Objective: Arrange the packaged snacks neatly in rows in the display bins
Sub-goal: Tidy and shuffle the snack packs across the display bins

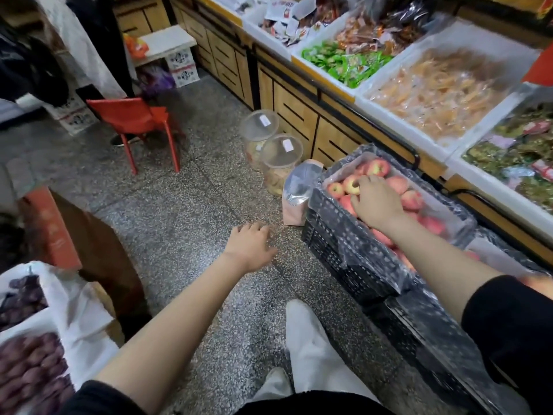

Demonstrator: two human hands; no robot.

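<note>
From my feed I see 2 black sleeves, left sleeve (98, 398) and right sleeve (508, 322), ending near the elbows, plus white trousers (311, 351) and 1 pale shoe (276, 381)

Apples (398, 184) in crate (344, 241); jars (270, 145) left; snack bins (398, 115) behind.

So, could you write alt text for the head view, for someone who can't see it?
A person's right hand rests on red apples in a black crate, while the left hand hangs open above a speckled floor. White display bins of packaged snacks fill the upper right; a red chair stands further back.
</note>
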